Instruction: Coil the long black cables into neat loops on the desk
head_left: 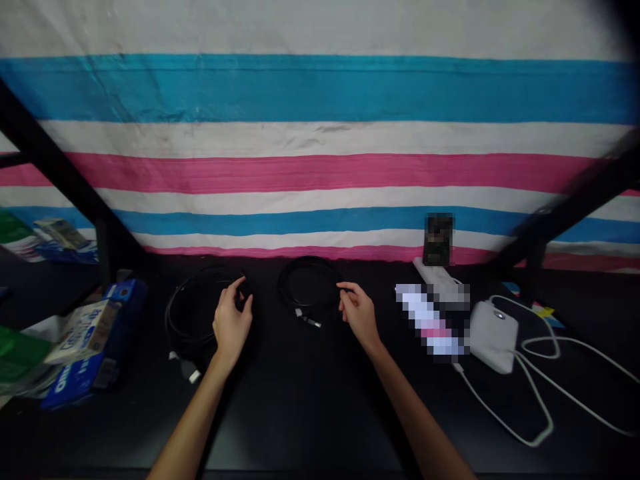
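Two coiled black cables lie on the dark table. At the left coil (pixel 173 310), my left hand (pixel 233 323) curls its fingers round the right edge, with a dark part of the cable between thumb and fingertips. The silver-tipped plug (pixel 193 375) of this coil points toward me. A smaller coil (pixel 281 283) rests in the middle, its metal plug ends (pixel 310 321) at the near side. Just right of that coil, my right hand (pixel 359 317) hovers with the index finger extended and the others loosely bent. Nothing shows in its fingers.
Blue and white packages (pixel 85 353) lie at the left. On the right are a blurred-out lit device (pixel 430 320), a white power strip (pixel 434 277), a white box-shaped device (pixel 495 340) and loose white cords (pixel 500 423). Behind hangs a striped sheet (pixel 320 173) between black frame bars.
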### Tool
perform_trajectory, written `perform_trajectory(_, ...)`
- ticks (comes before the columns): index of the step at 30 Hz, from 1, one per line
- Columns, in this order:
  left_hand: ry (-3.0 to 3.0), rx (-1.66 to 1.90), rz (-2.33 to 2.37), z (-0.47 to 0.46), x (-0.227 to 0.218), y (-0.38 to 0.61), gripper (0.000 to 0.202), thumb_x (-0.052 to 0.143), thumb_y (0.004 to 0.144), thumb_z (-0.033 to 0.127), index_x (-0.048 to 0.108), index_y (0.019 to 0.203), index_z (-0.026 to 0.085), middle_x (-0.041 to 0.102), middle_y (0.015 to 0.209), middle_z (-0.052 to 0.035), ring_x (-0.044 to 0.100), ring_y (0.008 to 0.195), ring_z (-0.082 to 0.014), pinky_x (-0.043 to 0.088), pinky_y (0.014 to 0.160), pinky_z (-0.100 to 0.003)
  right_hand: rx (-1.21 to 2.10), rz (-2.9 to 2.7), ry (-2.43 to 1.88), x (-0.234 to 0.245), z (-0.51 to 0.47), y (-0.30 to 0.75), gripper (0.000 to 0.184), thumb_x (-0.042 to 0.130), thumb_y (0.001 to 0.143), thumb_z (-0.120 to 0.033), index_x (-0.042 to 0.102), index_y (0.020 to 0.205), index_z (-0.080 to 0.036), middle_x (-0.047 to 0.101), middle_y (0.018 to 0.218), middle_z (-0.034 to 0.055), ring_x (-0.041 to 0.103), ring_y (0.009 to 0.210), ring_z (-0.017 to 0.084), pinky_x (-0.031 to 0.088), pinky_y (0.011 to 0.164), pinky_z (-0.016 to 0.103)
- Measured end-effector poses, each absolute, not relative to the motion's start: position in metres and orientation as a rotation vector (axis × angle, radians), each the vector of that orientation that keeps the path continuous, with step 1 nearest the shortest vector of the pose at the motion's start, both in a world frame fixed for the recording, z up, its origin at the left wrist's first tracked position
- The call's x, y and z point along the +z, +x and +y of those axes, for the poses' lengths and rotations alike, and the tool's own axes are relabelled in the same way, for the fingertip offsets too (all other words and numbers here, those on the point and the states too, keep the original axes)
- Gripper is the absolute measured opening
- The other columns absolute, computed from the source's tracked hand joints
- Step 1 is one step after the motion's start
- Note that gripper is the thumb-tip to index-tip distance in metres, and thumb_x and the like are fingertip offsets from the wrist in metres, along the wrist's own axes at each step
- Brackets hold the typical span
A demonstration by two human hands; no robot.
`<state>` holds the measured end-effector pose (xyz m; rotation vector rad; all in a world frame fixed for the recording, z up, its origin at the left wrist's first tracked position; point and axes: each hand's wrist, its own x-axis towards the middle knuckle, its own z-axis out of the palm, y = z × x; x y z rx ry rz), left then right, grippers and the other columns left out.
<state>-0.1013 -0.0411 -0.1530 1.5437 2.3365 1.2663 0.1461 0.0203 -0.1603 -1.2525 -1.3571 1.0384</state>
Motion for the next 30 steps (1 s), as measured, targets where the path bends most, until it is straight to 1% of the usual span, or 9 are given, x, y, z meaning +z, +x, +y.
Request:
perform_trajectory(4, 1.463, 1.415, 2.406, -0.046, -0.143, -0.094, 0.035, 0.049, 0.085, 0.027, 0.052, 0.12, 0.026, 0.056, 0.092, -0.0022, 0.056, 0.076, -0.0157, 0.043, 0.064, -0.026, 1.033, -1.379, -1.251, -0.159, 0.018, 0.147, 0.027, 0.05, 0.08, -0.036, 0.059, 0.093, -0.015, 0.048, 0.051, -0.005, 0.04, 0.036, 0.007, 0.029, 0.036, 0.02)
perform_trajectory(10, 1.495, 1.815, 2.415, -0.051, -0.134, -0.083, 0.026, 0.048, 0.088, 0.029, 0.059, 0.11, 0.021, 0.056, 0.098, -0.0041, 0.053, 0.065, -0.0092, 0.042, 0.058, -0.021, 1.028, -1.411, -1.219, -0.161, 0.017, 0.144, 0.026, 0.051, 0.08, -0.037, 0.06, 0.091, -0.015, 0.048, 0.051, -0.0048, 0.04, 0.036, 0.007, 0.029, 0.035, 0.019)
perform_trajectory(15, 1.667, 1.165, 2.481, -0.049, -0.148, -0.092, 0.041, 0.051, 0.084, 0.031, 0.049, 0.125, 0.028, 0.052, 0.119, -0.0062, 0.06, 0.077, -0.0151, 0.04, 0.048, -0.022, 0.954, -1.404, -1.224, -0.158, 0.019, 0.148, 0.025, 0.051, 0.082, -0.037, 0.06, 0.093, -0.016, 0.053, 0.058, -0.003, 0.045, 0.038, 0.008, 0.033, 0.037, 0.019)
perform_trajectory(17, 1.755, 1.108, 2.346, -0.044, -0.16, -0.099, 0.042, 0.055, 0.08, 0.034, 0.052, 0.121, 0.025, 0.048, 0.121, -0.0086, 0.059, 0.086, -0.0191, 0.049, 0.057, -0.027, 0.861, -1.334, -1.238, -0.151, 0.025, 0.161, 0.025, 0.052, 0.081, -0.036, 0.06, 0.094, -0.016, 0.057, 0.067, -0.0004, 0.051, 0.043, 0.009, 0.037, 0.04, 0.02)
perform_trajectory(19, 1.892, 1.293, 2.163, -0.036, -0.17, -0.102, 0.044, 0.061, 0.075, 0.04, 0.057, 0.114, 0.019, 0.049, 0.112, -0.0101, 0.057, 0.095, -0.023, 0.052, 0.078, -0.037, 0.731, -1.272, -1.261, -0.142, 0.037, 0.184, 0.025, 0.052, 0.081, -0.035, 0.061, 0.096, -0.016, 0.06, 0.076, 0.0028, 0.057, 0.051, 0.011, 0.043, 0.045, 0.022)
perform_trajectory(21, 2.003, 1.436, 2.039, -0.03, -0.173, -0.102, 0.042, 0.061, 0.075, 0.043, 0.059, 0.11, 0.018, 0.051, 0.109, -0.0098, 0.055, 0.099, -0.0246, 0.048, 0.088, -0.041, 0.559, -1.274, -1.277, -0.133, 0.053, 0.214, 0.028, 0.052, 0.08, -0.034, 0.061, 0.1, -0.017, 0.061, 0.086, 0.006, 0.061, 0.064, 0.015, 0.049, 0.054, 0.026)
perform_trajectory(23, 2.101, 1.511, 1.978, -0.028, -0.173, -0.101, 0.035, 0.058, 0.079, 0.041, 0.06, 0.105, 0.019, 0.054, 0.107, -0.0092, 0.054, 0.1, -0.0243, 0.046, 0.09, -0.042, 0.379, -1.313, -1.284, -0.128, 0.07, 0.25, 0.031, 0.054, 0.079, -0.033, 0.062, 0.104, -0.017, 0.06, 0.097, 0.0093, 0.061, 0.08, 0.02, 0.051, 0.068, 0.032)
perform_trajectory(26, 2.206, 1.52, 1.933, -0.029, -0.171, -0.101, 0.025, 0.052, 0.083, 0.037, 0.061, 0.098, 0.018, 0.055, 0.103, -0.0085, 0.054, 0.097, -0.0231, 0.045, 0.089, -0.04, 0.191, -1.352, -1.366, -0.132, 0.097, 0.303, 0.044, 0.059, 0.075, -0.035, 0.057, 0.116, -0.019, 0.054, 0.114, 0.0125, 0.056, 0.1, 0.024, 0.045, 0.09, 0.042)
perform_trajectory(30, 2.312, 1.464, 1.94, -0.027, -0.175, -0.11, 0.028, 0.048, 0.084, 0.038, 0.06, 0.096, 0.017, 0.055, 0.098, -0.009, 0.055, 0.092, -0.0232, 0.046, 0.083, -0.039, 0.217, -1.292, -1.544, -0.146, 0.126, 0.367, 0.079, 0.072, 0.062, -0.043, 0.043, 0.13, -0.014, 0.047, 0.127, 0.0185, 0.05, 0.113, 0.031, 0.037, 0.098, 0.047)
